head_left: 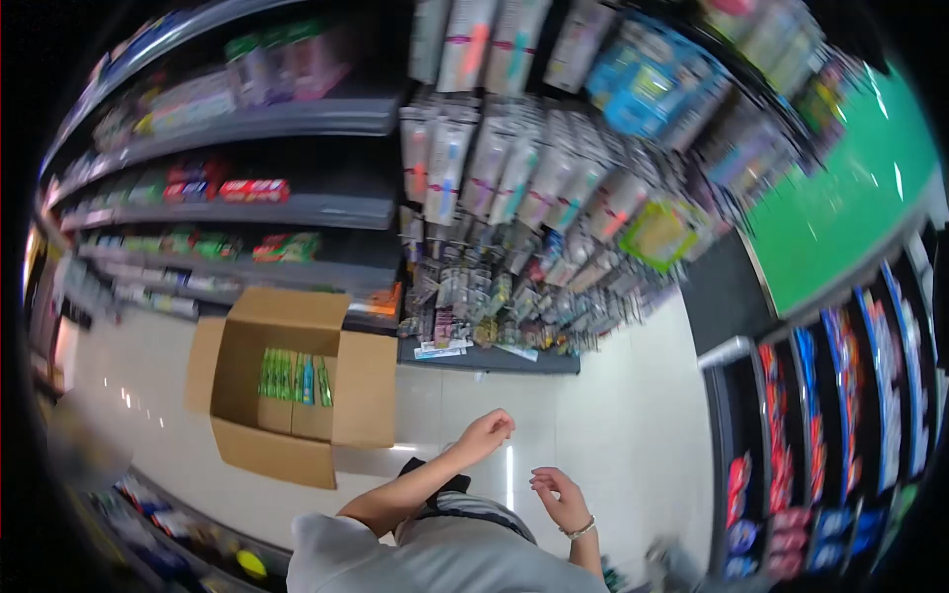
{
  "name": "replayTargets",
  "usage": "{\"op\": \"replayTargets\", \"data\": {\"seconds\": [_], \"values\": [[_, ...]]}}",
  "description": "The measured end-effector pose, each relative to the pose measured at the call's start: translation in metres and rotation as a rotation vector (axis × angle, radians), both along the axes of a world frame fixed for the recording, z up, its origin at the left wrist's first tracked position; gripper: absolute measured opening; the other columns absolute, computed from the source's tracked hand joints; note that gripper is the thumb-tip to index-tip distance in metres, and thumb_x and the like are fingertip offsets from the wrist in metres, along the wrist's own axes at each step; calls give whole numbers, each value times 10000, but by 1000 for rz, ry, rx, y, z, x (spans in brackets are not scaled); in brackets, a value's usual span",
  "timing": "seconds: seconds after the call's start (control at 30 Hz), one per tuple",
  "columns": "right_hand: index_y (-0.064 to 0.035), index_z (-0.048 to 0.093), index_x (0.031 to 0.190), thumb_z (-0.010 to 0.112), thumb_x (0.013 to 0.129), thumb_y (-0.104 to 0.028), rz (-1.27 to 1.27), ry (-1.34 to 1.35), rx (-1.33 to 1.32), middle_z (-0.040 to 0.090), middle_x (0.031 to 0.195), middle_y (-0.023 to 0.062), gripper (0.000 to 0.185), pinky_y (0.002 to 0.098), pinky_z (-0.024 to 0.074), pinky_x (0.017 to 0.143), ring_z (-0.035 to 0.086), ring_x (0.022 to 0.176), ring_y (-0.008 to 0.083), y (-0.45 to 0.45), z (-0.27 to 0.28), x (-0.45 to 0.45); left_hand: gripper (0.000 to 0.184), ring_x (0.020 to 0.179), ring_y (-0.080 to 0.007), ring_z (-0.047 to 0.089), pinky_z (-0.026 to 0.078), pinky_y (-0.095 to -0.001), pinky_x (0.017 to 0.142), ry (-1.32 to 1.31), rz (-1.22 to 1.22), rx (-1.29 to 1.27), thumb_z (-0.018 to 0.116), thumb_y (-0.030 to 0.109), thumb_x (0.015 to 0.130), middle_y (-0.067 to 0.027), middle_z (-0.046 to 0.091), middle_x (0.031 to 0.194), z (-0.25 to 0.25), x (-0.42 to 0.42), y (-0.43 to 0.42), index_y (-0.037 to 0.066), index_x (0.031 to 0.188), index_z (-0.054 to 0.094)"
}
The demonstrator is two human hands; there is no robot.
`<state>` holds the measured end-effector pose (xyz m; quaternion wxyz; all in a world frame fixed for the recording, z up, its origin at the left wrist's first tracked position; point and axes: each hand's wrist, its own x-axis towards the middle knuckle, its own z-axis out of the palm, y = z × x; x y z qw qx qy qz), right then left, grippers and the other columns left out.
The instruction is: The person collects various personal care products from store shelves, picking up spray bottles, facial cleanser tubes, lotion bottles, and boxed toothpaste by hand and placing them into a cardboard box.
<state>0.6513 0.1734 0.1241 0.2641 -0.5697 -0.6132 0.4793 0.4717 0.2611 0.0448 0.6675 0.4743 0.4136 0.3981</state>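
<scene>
My left hand [486, 435] hovers over the tiled floor in front of my body, its fingers curled in; whether anything is inside them is hidden. To its right, my right hand [560, 496] has its fingers loosely bent and apart, with nothing in them and a bracelet at the wrist. Neither hand touches any object. Left of my left hand, an open cardboard box [274, 445] stands on the floor with its flaps spread. Several green packs [281, 375] and a blue one [308, 381] lie in a row inside it.
Dark shelves [336, 211] with boxed goods rise behind the box. A rack of hanging packets [534, 178] stands ahead, above a low dark base [494, 362]. More stocked shelves [781, 435] are at the right, others at the lower left. A green surface [840, 217] shows at the upper right.
</scene>
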Motion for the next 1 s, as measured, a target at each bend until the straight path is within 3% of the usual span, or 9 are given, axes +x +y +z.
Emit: {"op": "replayTargets", "data": {"seconds": [0.13,0.2,0.47,0.57,0.63,0.7,0.73,0.87,1.0], "values": [[14,508,997,471,808,13,250,-40,18,586,844,70,193,248,462,722,583,792,140,74,5,11,95,613,-57,468,392,-197,550,75,260,97,484,139,844,9,500,688,12,-6,29,46,853,501],[8,514,993,489,799,-3,415,-5,7,590,840,78,196,249,461,712,584,773,142,106,3,6,113,581,-90,476,398,-239,542,74,502,240,497,145,835,-17,513,655,24,-21,27,32,835,496],[-5,527,975,517,797,-32,1293,62,-8,594,826,88,181,252,456,700,577,756,142,178,-7,-75,106,566,-111,485,408,-254,544,527,1448,39,507,135,818,-38,511,635,40,-52,-96,29,816,502],[3,527,963,507,813,-48,1609,109,-61,595,820,87,160,254,455,694,576,750,147,176,-26,-104,65,595,-102,499,419,-249,562,486,1920,-179,489,90,804,-29,526,663,40,15,-179,31,825,508],[4,529,957,510,812,-55,1830,146,-99,595,814,89,158,256,455,688,575,744,145,158,-34,-119,73,653,-67,491,405,-219,576,501,2182,-273,478,107,827,-16,530,714,34,94,-228,41,846,502],[6,537,942,515,806,-56,2033,123,-14,589,817,73,152,251,448,702,568,760,136,126,-24,-123,62,655,-71,490,405,-209,586,519,2475,-538,476,104,828,-5,524,724,39,186,-256,51,846,502],[4,539,942,516,805,-56,2103,149,-47,587,822,70,152,249,446,707,567,765,134,107,-19,-119,63,668,-72,496,412,-209,593,478,2643,-486,470,108,828,-1,527,729,19,235,-266,61,856,501],[0,537,955,518,804,-58,2385,201,-173,584,839,81,163,253,445,716,571,776,145,37,-22,-95,80,639,-75,494,412,-210,560,380,2980,-721,435,82,809,-1,514,689,9,385,-266,63,857,496],[-7,531,963,530,790,-53,2666,219,-52,593,839,105,179,273,455,717,583,770,176,-23,-2,-50,64,616,-95,499,401,-227,565,231,3267,-731,449,55,803,-28,522,668,-3,423,-246,38,834,503]]}}
